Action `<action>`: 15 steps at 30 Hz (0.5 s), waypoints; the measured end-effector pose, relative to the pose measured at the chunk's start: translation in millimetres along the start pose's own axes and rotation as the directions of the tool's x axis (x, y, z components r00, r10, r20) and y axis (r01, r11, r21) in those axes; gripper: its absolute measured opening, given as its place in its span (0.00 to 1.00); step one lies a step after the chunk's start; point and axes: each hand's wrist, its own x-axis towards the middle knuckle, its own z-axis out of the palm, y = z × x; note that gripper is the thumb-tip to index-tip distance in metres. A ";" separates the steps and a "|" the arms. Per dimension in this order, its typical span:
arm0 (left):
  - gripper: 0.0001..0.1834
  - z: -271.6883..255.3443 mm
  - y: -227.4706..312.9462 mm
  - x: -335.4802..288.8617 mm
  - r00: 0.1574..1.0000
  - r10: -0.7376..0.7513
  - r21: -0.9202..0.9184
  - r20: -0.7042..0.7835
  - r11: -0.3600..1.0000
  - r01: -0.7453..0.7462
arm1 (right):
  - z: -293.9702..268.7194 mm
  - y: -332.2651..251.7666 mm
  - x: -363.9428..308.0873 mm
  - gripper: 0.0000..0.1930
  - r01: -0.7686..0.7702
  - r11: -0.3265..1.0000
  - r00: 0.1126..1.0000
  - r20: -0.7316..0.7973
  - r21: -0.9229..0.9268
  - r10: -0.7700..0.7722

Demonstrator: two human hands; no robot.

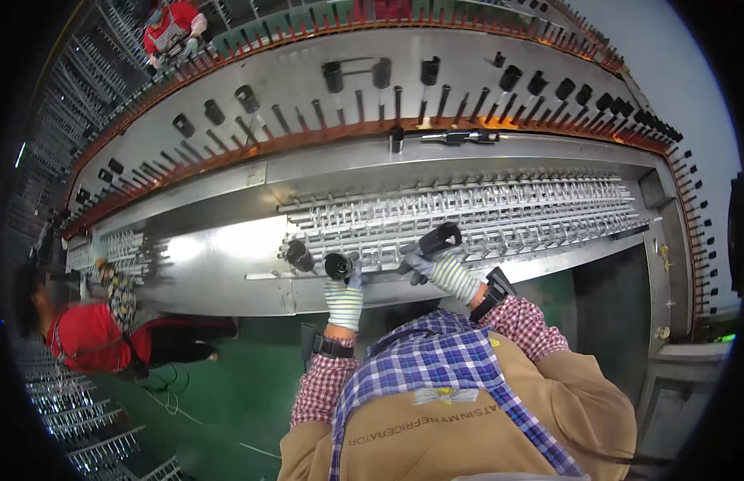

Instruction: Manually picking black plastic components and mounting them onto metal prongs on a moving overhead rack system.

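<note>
I see the left hand (pixel 345 290) grasping one black tube (pixel 337 266), mouth upward. The right hand (pixel 438 271) grasps a second tube (pixel 441 238), its long axis slanting rightward and away from this grip. A third tube (pixel 299 256) is just left of the left grip; beyond lies the rack (pixel 492 200).

Dark lettering (pixel 424 430) on tan shirt (pixel 488 453)

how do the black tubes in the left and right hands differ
The left tube, in the left hand, shows mainly its round open end; the right tube, in the right hand, shows more of its side. The left tube looks nearly end-on, while the right tube lies slanted with its open end toward the picture's right. Both are black and hollow.
</note>
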 end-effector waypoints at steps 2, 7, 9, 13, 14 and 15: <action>0.19 3.3 25.3 2.9 0.998 0.019 -0.186 -0.060 0.982 -0.030 | 0.6 26.1 3.5 0.18 0.234 0.949 0.969 -0.027 -0.213 -0.245; 0.16 2.4 30.5 -5.7 0.996 -0.009 -0.495 -0.084 0.868 -0.034 | 23.0 54.1 19.2 0.16 0.192 0.772 0.959 -0.052 -0.606 -0.279; 0.18 -6.3 54.1 -15.7 0.988 -0.096 -0.510 -0.122 0.860 0.020 | 24.2 21.7 4.8 0.15 0.092 0.589 0.968 -0.066 -0.803 -0.241; 0.20 -5.1 78.2 -17.7 0.991 -0.135 -0.605 0.002 0.789 0.109 | 12.7 7.9 6.4 0.19 0.070 0.722 0.998 0.049 -0.688 -0.050; 0.17 5.2 62.5 -12.6 0.991 -0.064 -0.534 -0.113 0.846 -0.006 | 6.0 7.3 4.5 0.19 0.078 0.725 0.997 0.050 -0.685 -0.061; 0.15 13.2 54.8 -7.9 0.975 0.017 -0.448 -0.222 0.886 -0.117 | -3.8 6.0 2.4 0.22 0.220 0.805 0.972 0.196 -0.550 -0.132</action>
